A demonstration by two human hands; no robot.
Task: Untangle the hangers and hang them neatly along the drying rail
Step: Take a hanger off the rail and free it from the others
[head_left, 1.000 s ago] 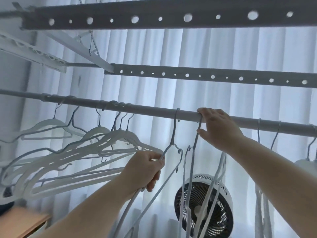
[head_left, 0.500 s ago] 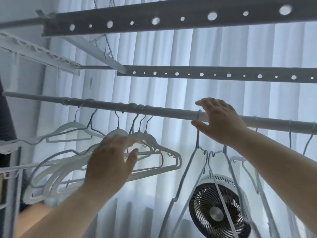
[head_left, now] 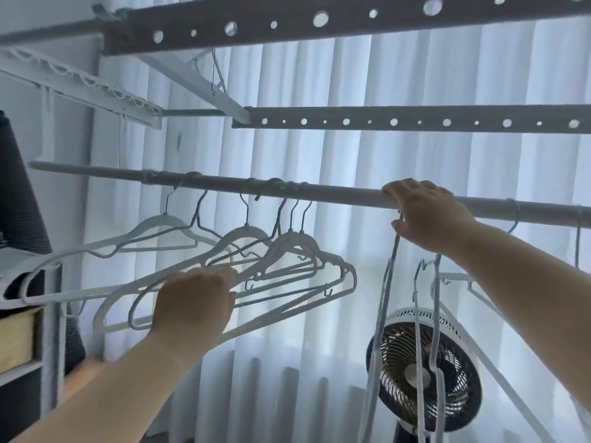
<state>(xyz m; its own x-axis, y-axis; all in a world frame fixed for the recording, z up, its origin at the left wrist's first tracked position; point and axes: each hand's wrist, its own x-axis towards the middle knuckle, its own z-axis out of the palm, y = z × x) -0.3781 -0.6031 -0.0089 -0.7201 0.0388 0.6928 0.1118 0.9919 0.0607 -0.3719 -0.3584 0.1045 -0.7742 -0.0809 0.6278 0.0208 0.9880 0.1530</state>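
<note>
Drying rail (head_left: 319, 195): round pole. The right hand (head_left: 428, 215) curls over it, thumb at the neck of the dangling hangers (head_left: 383, 302), which hang twisted and edge-on below that hand.

Left hand (head_left: 195, 302): reaches into the tangled hanger cluster (head_left: 289, 238); whether it grips cannot be told.

Progress, judged: early. Cluster interlocked, hooks bunched, spacing not done.

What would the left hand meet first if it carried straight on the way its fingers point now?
The tangled white hangers hooked on the drying rail: the left hand points up and right into them. Its fingertips may already touch one; depth is unclear.
</note>
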